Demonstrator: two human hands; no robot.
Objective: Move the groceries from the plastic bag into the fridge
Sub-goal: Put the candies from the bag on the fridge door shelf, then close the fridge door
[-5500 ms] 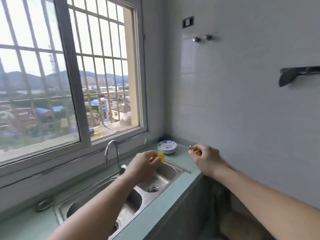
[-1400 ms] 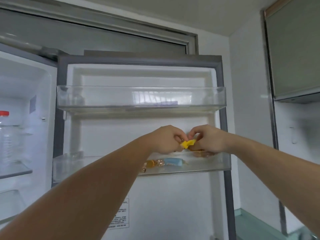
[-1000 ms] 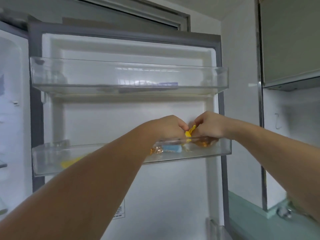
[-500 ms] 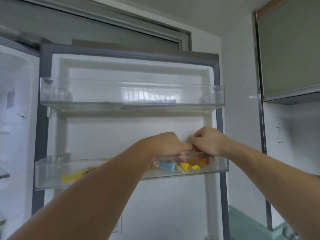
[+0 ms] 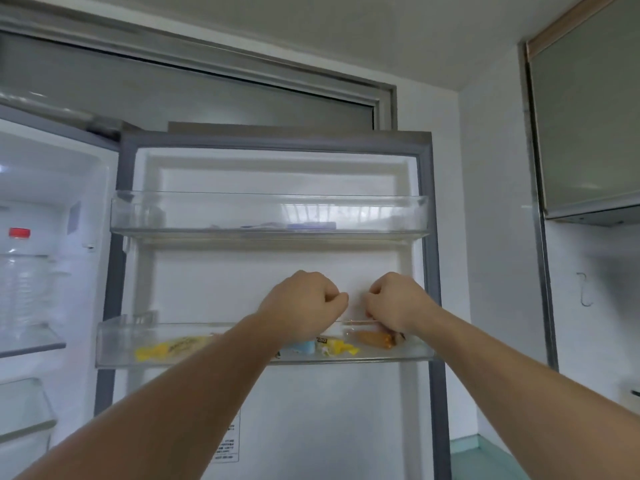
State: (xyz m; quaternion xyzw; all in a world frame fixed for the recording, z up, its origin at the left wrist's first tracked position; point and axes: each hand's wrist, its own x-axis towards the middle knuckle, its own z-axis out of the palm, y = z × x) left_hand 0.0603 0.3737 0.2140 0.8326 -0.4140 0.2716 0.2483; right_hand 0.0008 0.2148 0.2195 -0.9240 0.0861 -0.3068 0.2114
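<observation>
The fridge door [image 5: 277, 271] stands open in front of me. Its lower clear door shelf [image 5: 114, 344] holds several wrapped sweets: a long yellow one [image 5: 169, 348] at the left, a blue one [image 5: 304, 348], a small yellow one [image 5: 337, 348] and an orange one [image 5: 372, 338] toward the right. My left hand [image 5: 304, 303] and my right hand [image 5: 394, 299] hover just above that shelf's right half, a small gap between them. Both fists are curled, and I see nothing in either. The plastic bag is out of view.
An upper clear door shelf [image 5: 398, 216] holds a flat bluish item [image 5: 311, 225]. At the left, inside the fridge, a clear bottle with a red cap [image 5: 20, 271] stands on a glass shelf. A wall cabinet [image 5: 588, 116] hangs at the upper right, above a green counter [image 5: 467, 448].
The small yellow sweet that both hands held now lies in the lower door shelf. My hands have drawn slightly apart above it. Earlier I stood at the sink holding sweets.
</observation>
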